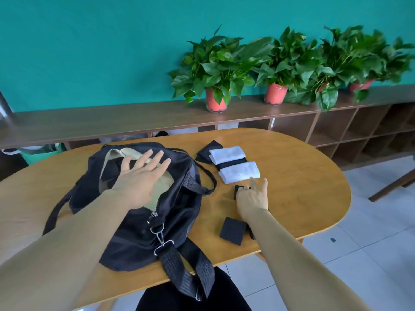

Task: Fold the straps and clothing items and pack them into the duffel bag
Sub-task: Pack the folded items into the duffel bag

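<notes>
Duffel bag (179,212) — left hand (137,182) over it

Bright, even daylight; soft shadows, wide-angle edge bending, blurred right side.

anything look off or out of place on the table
Mainly the duffel bag's shoulder strap: it hangs unfolded over the table's near edge. Nothing looks spilled or damaged.

Matt black cloth duffel bag (179,218); smooth, perhaps varnished wooden table (303,176).
</notes>
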{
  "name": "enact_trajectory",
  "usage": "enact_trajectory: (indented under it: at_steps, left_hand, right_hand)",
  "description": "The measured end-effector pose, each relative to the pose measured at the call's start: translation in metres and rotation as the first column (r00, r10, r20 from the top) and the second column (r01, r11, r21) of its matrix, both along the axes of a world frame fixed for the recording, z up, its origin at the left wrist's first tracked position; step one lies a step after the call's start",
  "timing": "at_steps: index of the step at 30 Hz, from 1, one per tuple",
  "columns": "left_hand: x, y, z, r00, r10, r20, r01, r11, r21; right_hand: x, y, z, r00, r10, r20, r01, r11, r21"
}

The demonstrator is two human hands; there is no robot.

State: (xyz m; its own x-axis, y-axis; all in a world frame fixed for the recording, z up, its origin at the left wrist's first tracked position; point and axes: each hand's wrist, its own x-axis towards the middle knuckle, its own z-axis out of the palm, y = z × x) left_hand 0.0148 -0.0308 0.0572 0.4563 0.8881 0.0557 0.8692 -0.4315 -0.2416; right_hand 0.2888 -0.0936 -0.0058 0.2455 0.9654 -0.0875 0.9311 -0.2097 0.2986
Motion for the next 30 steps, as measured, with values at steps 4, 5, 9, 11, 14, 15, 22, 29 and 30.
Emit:
enact_trajectory:
  at_steps: [4, 5, 9, 11, 14, 15, 22, 29, 30]
  left_hand:
    - [-0.004, 0.006, -0.001, 1.0, 0.015, -0.014, -0.015, 1.0, 0.001]
    - [-0.006, 0.007, -0.002, 1.0, 0.019, -0.014, -0.019, 1.0, -0.001]
    - [-0.013, 0.007, -0.005, 1.0, 0.016, -0.003, -0.016, 1.0, 0.006]
    - [-0.017, 0.007, -0.006, 1.0, 0.022, -0.007, -0.022, 1.0, 0.015]
    - [-0.024, 0.007, -0.003, 0.999, 0.038, -0.027, -0.037, 0.999, 0.037]
    - [-0.027, 0.006, -0.002, 0.999, 0.046, -0.027, -0.044, 0.998, 0.046]
    - [-0.059, -0.001, 0.008, 0.993, 0.115, 0.024, -0.115, 0.992, 0.044]
    - [-0.117, -0.006, 0.007, 0.963, 0.269, 0.016, -0.268, 0.963, -0.02]
    - [-0.122, -0.006, 0.006, 0.961, 0.277, 0.014, -0.276, 0.961, -0.027]
  right_hand:
    - [-0.005, 0.007, -0.004, 0.999, 0.034, -0.019, -0.032, 0.996, 0.081]
    - [-0.007, 0.008, -0.004, 0.999, 0.046, -0.026, -0.043, 0.994, 0.1]
    - [-0.01, 0.005, -0.002, 0.997, 0.079, 0.009, -0.08, 0.991, 0.106]
    - [-0.011, 0.003, -0.002, 0.997, 0.071, 0.032, -0.074, 0.989, 0.129]
    - [-0.011, -0.001, -0.003, 0.997, 0.049, 0.064, -0.061, 0.979, 0.195]
    - [-0.012, -0.003, -0.001, 0.996, 0.042, 0.081, -0.058, 0.976, 0.211]
    - [-0.02, -0.016, 0.023, 0.992, 0.041, 0.119, -0.081, 0.931, 0.357]
    - [-0.09, 0.012, 0.047, 0.941, 0.301, 0.157, -0.324, 0.656, 0.682]
    - [-0.106, 0.016, 0.048, 0.921, 0.35, 0.168, -0.365, 0.629, 0.686]
